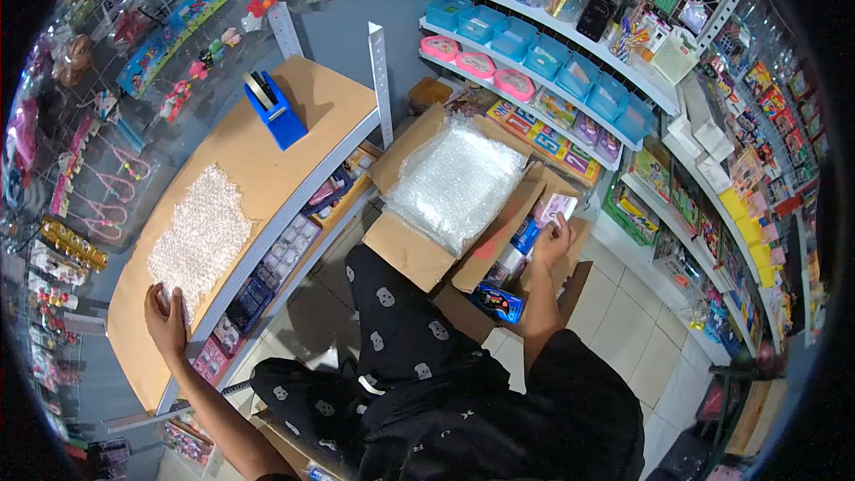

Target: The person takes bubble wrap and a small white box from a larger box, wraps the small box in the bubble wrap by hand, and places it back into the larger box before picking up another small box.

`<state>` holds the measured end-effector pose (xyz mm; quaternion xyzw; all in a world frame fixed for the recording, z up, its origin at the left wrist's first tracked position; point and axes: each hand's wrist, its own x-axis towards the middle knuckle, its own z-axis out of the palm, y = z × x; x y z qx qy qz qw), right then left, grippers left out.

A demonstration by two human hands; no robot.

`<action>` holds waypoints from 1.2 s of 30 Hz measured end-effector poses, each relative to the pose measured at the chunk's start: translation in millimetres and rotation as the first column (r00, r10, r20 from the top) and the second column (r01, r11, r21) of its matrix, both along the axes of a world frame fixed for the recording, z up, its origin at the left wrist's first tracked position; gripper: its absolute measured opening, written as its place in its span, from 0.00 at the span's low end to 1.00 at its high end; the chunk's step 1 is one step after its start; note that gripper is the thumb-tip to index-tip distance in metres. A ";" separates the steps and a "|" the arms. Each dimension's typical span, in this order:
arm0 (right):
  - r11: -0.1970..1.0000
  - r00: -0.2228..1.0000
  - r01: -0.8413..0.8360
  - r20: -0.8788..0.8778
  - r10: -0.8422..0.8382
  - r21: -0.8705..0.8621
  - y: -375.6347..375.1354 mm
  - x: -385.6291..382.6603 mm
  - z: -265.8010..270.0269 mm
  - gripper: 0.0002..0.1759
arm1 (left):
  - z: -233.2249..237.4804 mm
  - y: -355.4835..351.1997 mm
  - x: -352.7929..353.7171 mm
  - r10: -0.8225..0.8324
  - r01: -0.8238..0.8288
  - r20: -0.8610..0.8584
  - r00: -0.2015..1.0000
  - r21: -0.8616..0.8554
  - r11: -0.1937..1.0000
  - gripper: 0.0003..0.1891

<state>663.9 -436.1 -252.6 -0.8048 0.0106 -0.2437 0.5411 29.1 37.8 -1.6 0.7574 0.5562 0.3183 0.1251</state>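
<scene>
My left hand (pixel 167 321) rests at the near edge of a sheet of bubble wrap (pixel 200 236) lying on the brown shelf top (pixel 294 174); its fingers are bent over the edge of the sheet. On the right, my right hand (pixel 552 245) pinches a small pink and white packet (pixel 557 210) above an open cardboard box (pixel 463 278). Blue and white packages (pixel 525 235) lie inside that box, with a dark blue package (pixel 497 303) at its near end. Beside it, another open cardboard box (pixel 405 245) holds folded bubble wrap (pixel 454 183).
A blue tape dispenser (pixel 276 111) stands at the far part of the shelf top. Shelves with blue bins (pixel 512 38) and pink cases (pixel 475 64) rise ahead. Hanging goods line the left wall, and stocked shelves (pixel 712 214) curve along the right. Below are floor tiles (pixel 623 312).
</scene>
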 end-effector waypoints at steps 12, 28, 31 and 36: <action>0.771 0.809 -0.566 0.376 0.452 0.290 128.5 -72.1 164.6 0.13 | 11.8 -9.8 7.4 0.056 -0.055 -0.074 0.996 0.012 0.998 0.29; -0.226 -0.234 -0.965 -0.048 0.971 0.132 169.3 -327.5 115.3 0.12 | 18.2 -16.1 9.3 0.096 -0.087 -0.125 0.987 0.077 0.993 0.30; -0.255 -0.254 -0.966 0.015 0.967 0.047 193.5 -307.3 115.3 0.13 | 19.9 -15.7 8.0 0.094 -0.081 -0.148 0.985 0.091 0.993 0.31; -0.280 -0.237 -0.933 0.201 0.951 0.227 247.2 -292.9 164.6 0.13 | 22.9 -18.4 7.7 0.116 -0.094 -0.179 0.977 0.130 0.987 0.34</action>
